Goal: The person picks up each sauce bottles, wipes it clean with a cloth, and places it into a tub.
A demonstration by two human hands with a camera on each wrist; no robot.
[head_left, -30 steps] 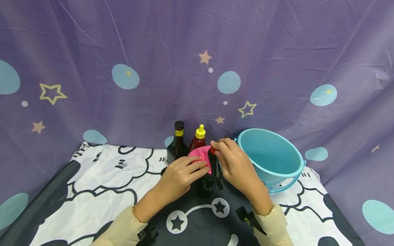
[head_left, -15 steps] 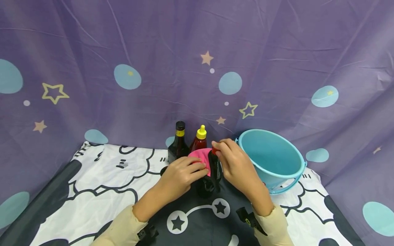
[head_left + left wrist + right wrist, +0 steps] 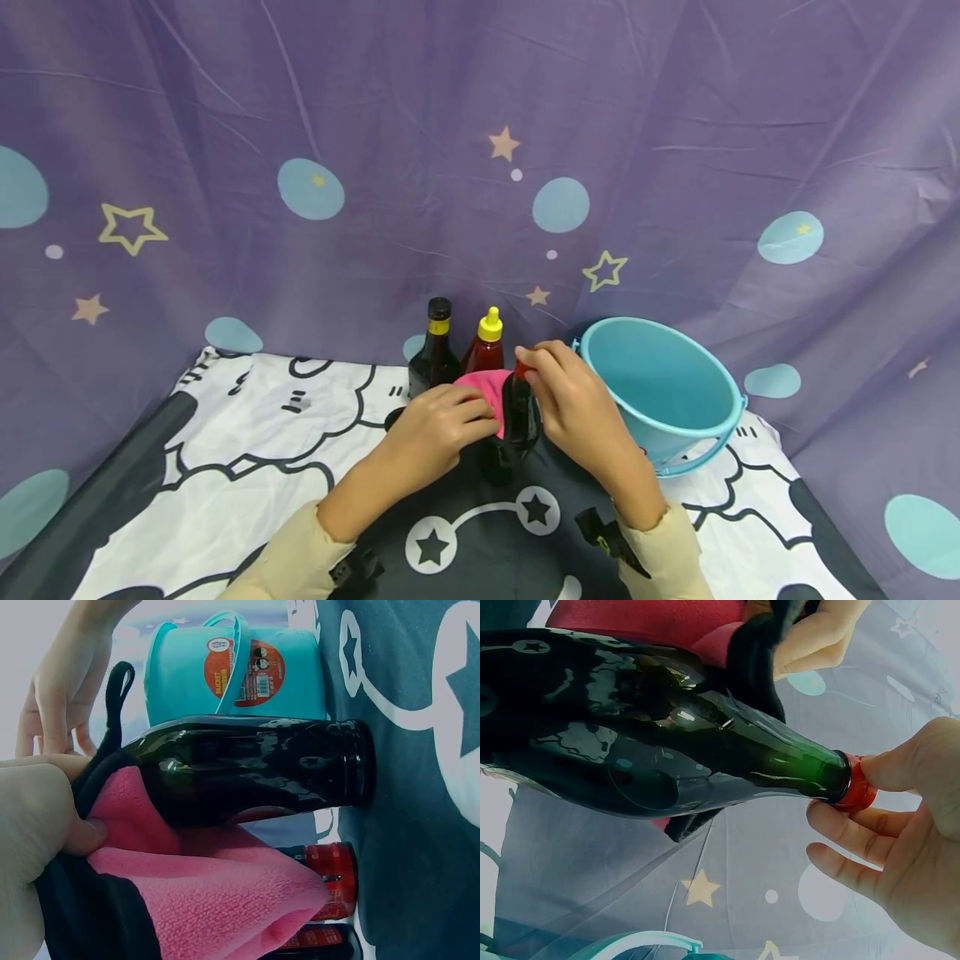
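Note:
My right hand (image 3: 577, 406) pinches the red cap (image 3: 859, 785) of a dark green glass bottle (image 3: 675, 742), which stands upright on the cloth-covered table. Thumb and fingertips meet at the cap in the right wrist view. To the left of the bottle, my left hand (image 3: 442, 427) grips a pink fleecy cloth (image 3: 217, 892) with a black outer side and a black loop (image 3: 117, 705). Its thumb presses on the pink side in the left wrist view. The cloth hangs open beside the bottle's neck and upper body, partly covering the bottles behind.
Behind the cloth stand a dark bottle (image 3: 435, 354) with a black cap and a red sauce bottle (image 3: 486, 346) with a yellow nozzle. A light blue bucket (image 3: 660, 400) with a handle is right of my right hand. A purple curtain (image 3: 420, 167) hangs at the back.
My left hand has drawn the cloth slightly left and its black loop has come away from the bottle's front, so more of the glass shows. My right hand stays at the cap.

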